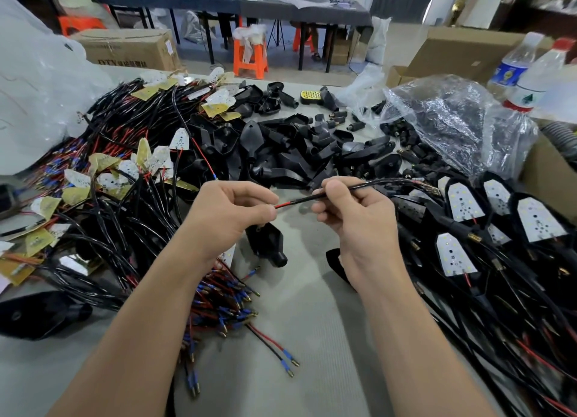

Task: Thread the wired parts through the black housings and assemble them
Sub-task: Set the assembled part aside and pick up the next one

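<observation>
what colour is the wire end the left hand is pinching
The wire end is red, running into a black sleeve; head view shows it best.

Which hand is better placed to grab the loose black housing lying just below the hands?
Probably the left hand: the black housing lies right by it, nearer than the right hand. It only pinches the red tip of the cable, while the right grips the cable and could hold it alone.

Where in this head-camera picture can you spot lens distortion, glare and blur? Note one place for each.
Head view: wide-angle distortion makes the water bottles at the right edge lean and smear; glare glints on the clear plastic bag; lighting is soft; the left hand, right hand and black cable are sharp.
</observation>
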Tool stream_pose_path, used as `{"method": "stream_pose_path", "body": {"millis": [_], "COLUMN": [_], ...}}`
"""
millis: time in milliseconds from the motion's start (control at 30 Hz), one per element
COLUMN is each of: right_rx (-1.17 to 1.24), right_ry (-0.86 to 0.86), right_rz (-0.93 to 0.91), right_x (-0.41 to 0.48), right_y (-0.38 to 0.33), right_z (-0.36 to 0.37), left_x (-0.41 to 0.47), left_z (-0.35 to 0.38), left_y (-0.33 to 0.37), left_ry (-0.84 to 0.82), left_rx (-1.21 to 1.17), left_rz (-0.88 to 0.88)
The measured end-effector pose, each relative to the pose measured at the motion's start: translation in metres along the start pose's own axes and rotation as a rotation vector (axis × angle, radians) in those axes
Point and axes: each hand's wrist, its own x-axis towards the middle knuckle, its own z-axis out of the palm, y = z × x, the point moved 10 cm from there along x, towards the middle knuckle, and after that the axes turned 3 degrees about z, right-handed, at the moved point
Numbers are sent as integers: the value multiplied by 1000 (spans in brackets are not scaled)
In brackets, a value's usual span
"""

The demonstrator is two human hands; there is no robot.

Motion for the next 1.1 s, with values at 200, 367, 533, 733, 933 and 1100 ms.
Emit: {"method": "stream_pose_path", "body": {"millis": [200, 367, 533, 733, 933, 1100], "right_rx": [-107, -49, -49, 0, -83, -143], "right_ry": [-121, -182, -157, -97, -153, -167], "right_rz": [30, 71, 13, -26, 3, -11], "right_x": [-9, -15, -14, -11, -16, -14], "right_y": [6, 11, 0, -7, 5, 6], "right_z": [20, 33, 27, 19, 31, 30], "left_x": [-1, -2, -1, -1, -2, -1], "left_z": [6, 11, 11, 0, 11, 12], "left_y": [2, 3, -1, -9, -1, -2], "left_ry": [-40, -76, -81, -78, -89, -80], "left_rx": [-24, -126, -138, -27, -143, -133], "left_rz": [27, 30, -9, -77, -10, -1]}}
